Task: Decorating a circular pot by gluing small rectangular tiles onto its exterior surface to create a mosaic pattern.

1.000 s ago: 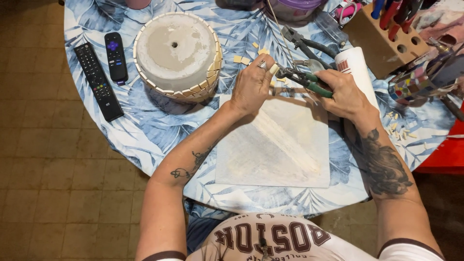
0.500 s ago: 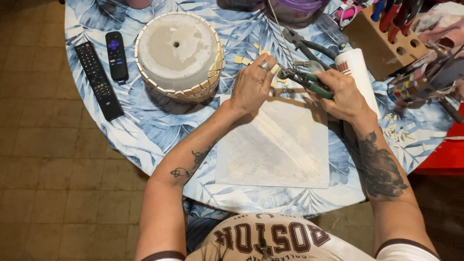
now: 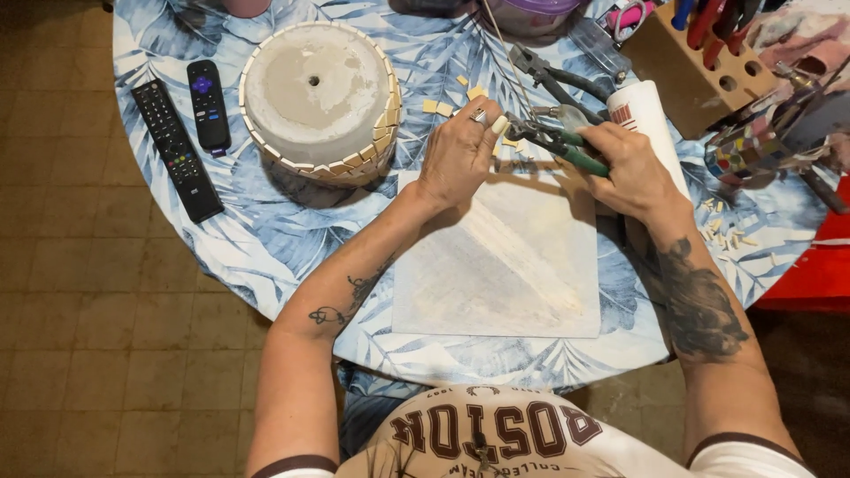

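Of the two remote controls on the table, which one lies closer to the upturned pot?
The shorter black remote with the purple pad; the longer many-buttoned remote lies farther left of the pot.

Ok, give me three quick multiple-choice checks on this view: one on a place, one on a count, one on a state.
1. Where is the upturned pot?
A. left of the hands
B. on the white square
C. on the floor

2. How many remote controls lie on the table?
A. one
B. two
C. three

3. What does the right hand hold?
A. nothing
B. a glue bottle
C. green-handled nippers

Answers:
1 A, it stands by the table's left side.
2 B, a long remote and a short remote lie side by side.
3 C, its fingers wrap the green handles, and the left hand meets the tool's head.
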